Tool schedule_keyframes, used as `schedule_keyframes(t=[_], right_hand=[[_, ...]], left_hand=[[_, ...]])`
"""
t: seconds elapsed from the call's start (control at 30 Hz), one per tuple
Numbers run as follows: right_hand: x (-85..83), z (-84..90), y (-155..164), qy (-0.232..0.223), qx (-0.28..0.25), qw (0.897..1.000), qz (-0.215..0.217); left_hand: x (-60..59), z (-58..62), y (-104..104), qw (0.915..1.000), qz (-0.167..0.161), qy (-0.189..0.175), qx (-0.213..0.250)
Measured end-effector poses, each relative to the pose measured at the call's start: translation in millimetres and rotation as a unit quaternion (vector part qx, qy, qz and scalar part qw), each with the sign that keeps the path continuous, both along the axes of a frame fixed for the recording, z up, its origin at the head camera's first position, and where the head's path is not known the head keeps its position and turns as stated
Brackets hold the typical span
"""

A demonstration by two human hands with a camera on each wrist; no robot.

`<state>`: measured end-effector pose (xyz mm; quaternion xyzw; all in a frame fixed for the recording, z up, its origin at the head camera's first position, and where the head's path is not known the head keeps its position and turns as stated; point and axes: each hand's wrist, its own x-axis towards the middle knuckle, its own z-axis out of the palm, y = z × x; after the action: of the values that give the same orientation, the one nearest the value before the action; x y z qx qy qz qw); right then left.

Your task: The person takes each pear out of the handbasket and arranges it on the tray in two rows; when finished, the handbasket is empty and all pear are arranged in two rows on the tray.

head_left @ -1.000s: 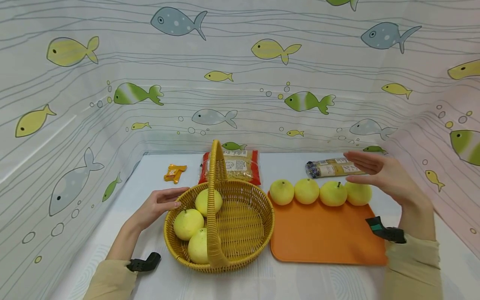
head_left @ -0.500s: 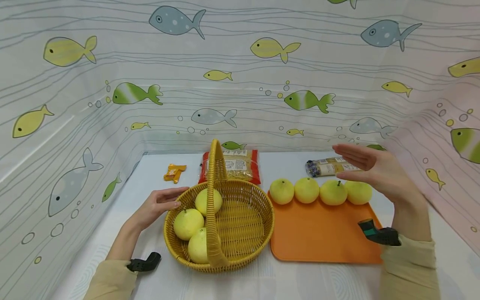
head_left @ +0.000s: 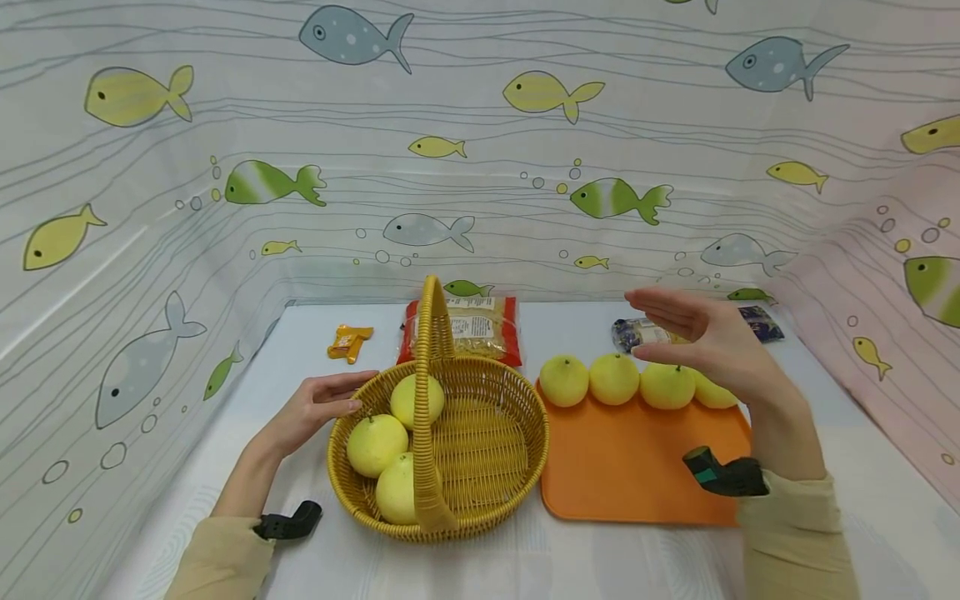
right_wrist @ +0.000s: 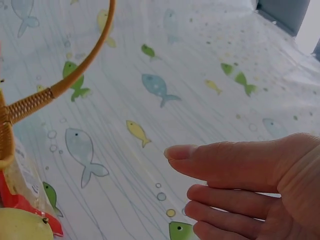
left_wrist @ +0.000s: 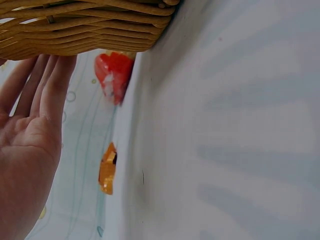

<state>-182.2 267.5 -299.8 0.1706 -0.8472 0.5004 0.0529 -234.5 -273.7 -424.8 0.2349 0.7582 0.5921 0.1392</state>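
Left hand (head_left: 315,410) lies flat and relaxed against the basket (head_left: 480,475) rim, holding nothing. Right hand (head_left: 705,337) hovers with fingers straight, empty, above the row of pears (head_left: 613,379) along the tray's (head_left: 637,475) far edge, mid-table. Those pears look firm, smooth, a bit slippery and bruisable; best cupped round the middle, I'd say

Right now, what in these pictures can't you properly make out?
- Fourth fruit on the tray: head view, mostly hidden behind the right hand.
- Packet at the back: head view, hand covers its middle; label too small.
- Bottom fruit in the basket: handle crosses it.
- Left hand: left wrist view, cut off by the edge.
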Motion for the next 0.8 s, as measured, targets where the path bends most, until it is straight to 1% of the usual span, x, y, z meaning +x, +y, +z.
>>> schedule_keyframes(t=[0.2,0.3,0.6,0.8], right_hand=[[0.3,-2.0,-12.9,0.001,-0.024,1.000,0.018],[-0.2,-3.2,-21.0,0.004,-0.028,0.999,0.032],[-1.6,-5.0,-42.0,0.003,0.003,0.999,0.049],[0.8,-5.4,-50.4,0.013,0.019,0.997,0.073]], left_hand=[[-0.1,-1.1,-0.4,1.0000,0.001,0.001,-0.001],[0.1,-2.0,-1.0,1.0000,0.002,0.002,-0.003],[0.0,-2.3,-1.6,1.0000,0.005,0.002,-0.006],[-0.7,-2.3,-1.6,1.0000,0.003,0.003,-0.006]])
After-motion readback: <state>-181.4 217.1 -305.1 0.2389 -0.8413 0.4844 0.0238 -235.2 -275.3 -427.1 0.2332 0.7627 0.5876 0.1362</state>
